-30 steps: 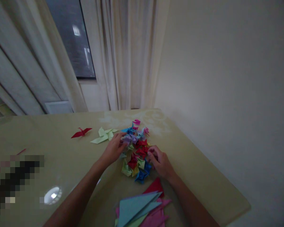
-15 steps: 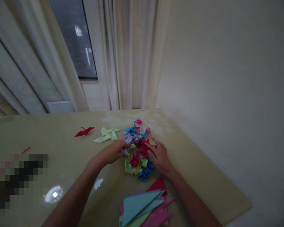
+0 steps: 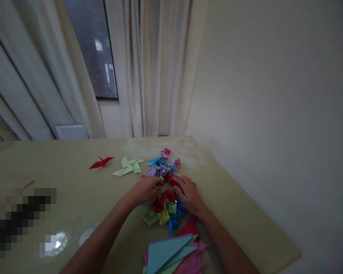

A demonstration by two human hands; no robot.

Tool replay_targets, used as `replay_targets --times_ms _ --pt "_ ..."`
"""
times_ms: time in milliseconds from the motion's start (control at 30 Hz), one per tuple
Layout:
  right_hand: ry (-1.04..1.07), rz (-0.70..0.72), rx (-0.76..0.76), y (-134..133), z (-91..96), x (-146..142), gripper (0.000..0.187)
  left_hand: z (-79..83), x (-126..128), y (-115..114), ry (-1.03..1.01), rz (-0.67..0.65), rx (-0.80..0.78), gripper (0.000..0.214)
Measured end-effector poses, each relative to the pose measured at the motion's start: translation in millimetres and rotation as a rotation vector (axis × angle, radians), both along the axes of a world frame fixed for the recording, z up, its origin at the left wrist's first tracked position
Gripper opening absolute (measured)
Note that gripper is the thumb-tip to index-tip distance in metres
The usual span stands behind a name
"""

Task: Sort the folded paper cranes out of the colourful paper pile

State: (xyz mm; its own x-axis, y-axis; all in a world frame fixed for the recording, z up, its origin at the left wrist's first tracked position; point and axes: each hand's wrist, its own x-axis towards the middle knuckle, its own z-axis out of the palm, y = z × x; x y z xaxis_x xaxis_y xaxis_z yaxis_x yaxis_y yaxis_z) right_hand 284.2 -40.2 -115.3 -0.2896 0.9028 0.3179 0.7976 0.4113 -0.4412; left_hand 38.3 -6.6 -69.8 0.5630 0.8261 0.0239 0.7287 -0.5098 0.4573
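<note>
A heap of small folded paper pieces [image 3: 160, 170] in purple, blue, pink, red, green and yellow lies on the table. My left hand [image 3: 144, 190] reaches into its left side with bent fingers closed together; whatever they hold is hidden. Against the right side rests my right hand [image 3: 188, 193], its fingers stretched out and touching a red folded piece [image 3: 168, 178]. Between my wrists, on the near side, sit more red pieces [image 3: 158, 203], a yellow one [image 3: 164, 216], a green one [image 3: 151, 218] and blue ones [image 3: 173, 222].
Close to me is a stack of larger folded paper [image 3: 165, 253] in light blue, pink, green and red. Farther left lie a pale green paper pinwheel [image 3: 128, 166] and a red paper crane [image 3: 101, 163]. The tabletop [image 3: 240, 213] meets a wall at right.
My left hand has moved slightly right and nearer my right hand. The near pieces have spread toward me, away from the far part of the heap.
</note>
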Motion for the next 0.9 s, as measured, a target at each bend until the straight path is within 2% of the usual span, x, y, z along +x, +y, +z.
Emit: replay_targets --times_ms 167,267,367,467,567,633,700,800,900 --pt "0.028 -0.071 0.082 3 -2.3 4 0.041 -5.5 4 -2 -0.034 0.002 0.038 0.028" --pt "-0.016 -0.063 0.031 2 -1.0 4 0.044 -3.3 12 -8 -0.077 -0.001 0.115 0.035" --pt "0.029 -0.033 -0.005 1 3.2 3 0.032 -6.0 22 -11 -0.072 -0.019 0.173 0.035" --pt "0.055 -0.084 0.055 1 3.8 3 0.03 -14.1 28 -12 -0.013 -0.015 0.272 0.039" --pt "0.008 -0.093 0.064 2 0.1 3 0.038 -19.2 29 -14 0.109 -0.057 0.327 0.044" --pt "-0.006 -0.037 0.024 2 -0.9 3 0.039 -18.3 28 -16 0.162 -0.077 0.315 0.046" --pt "0.022 0.006 -0.003 1 0.5 3 0.033 -14.7 26 -18 0.16 -0.062 0.286 0.046" --pt "0.082 -0.003 0.009 -1 2.9 2 0.028 -8.7 24 -18 0.093 -0.071 0.178 0.042" --pt "0.078 0.044 0.007 -2 1.9 2 0.033 -4.6 20 -16 -0.015 -0.096 0.052 0.037"
